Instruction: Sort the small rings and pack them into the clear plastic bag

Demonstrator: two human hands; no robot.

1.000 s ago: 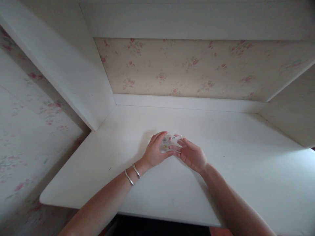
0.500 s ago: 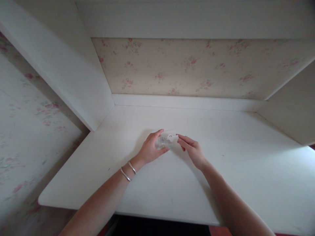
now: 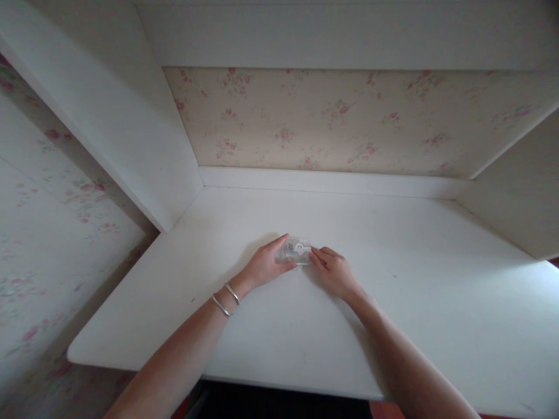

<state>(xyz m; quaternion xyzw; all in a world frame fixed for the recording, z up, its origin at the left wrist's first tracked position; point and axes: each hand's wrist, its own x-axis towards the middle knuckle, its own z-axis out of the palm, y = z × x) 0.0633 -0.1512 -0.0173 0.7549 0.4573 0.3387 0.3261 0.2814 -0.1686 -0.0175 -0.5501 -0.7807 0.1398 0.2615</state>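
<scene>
A small clear plastic packet (image 3: 296, 251) with small pieces inside lies low on the white desk (image 3: 419, 302), near its middle. My left hand (image 3: 264, 267), with two silver bangles (image 3: 226, 297) on the wrist, grips the packet's left end between thumb and fingers. My right hand (image 3: 334, 270) pinches the packet's right end with its fingertips. Both hands rest on or just above the desk surface.
The desk sits in an alcove with white side panels (image 3: 131, 128) left and right and a white shelf overhead. Floral wallpaper (image 3: 332, 122) covers the back wall behind a white ledge. The desk's front edge runs near the bottom of the view.
Both hands have lowered the packet from a raised, tilted hold down to the desk surface and moved it slightly away from me.
</scene>
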